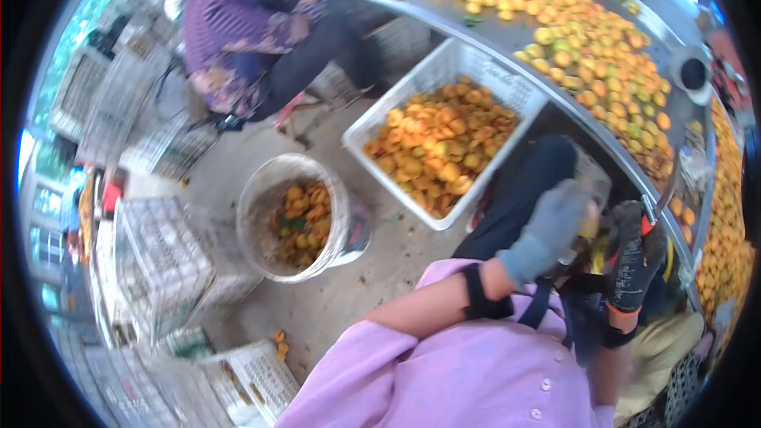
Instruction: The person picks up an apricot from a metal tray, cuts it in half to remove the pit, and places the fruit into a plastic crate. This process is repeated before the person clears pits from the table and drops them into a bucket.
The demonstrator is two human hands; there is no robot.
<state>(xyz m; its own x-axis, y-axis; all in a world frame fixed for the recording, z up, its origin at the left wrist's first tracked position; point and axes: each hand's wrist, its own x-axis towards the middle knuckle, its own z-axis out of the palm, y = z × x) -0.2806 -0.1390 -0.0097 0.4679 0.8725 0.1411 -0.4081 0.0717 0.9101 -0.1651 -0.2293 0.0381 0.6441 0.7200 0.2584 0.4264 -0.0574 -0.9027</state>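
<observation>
My left hand (pixel 550 226), in a grey-blue glove, is over my lap beside the metal table's edge. Its fingers are closed around a yellow-orange apricot (pixel 590 220), blurred and partly covered. Close by on the right, my right hand (pixel 635 258) wears a black glove with an orange cuff. It grips a small hand tool (pixel 649 219) with a red part and a metal end; its exact kind is not clear. Whole apricots (pixel 618 95) lie heaped on the metal table (pixel 505 35). Opened apricots (pixel 446 137) fill much of a white plastic crate (pixel 410 92) beside my leg.
A white bucket (pixel 252 220) on the concrete floor (pixel 380 255) holds more apricot pieces. Another person (pixel 238 53) sits at the table's far left. Stacked plastic crates (pixel 160 255) stand at left. Several fruit pieces (pixel 280 342) lie on the floor near a crate (pixel 261 374).
</observation>
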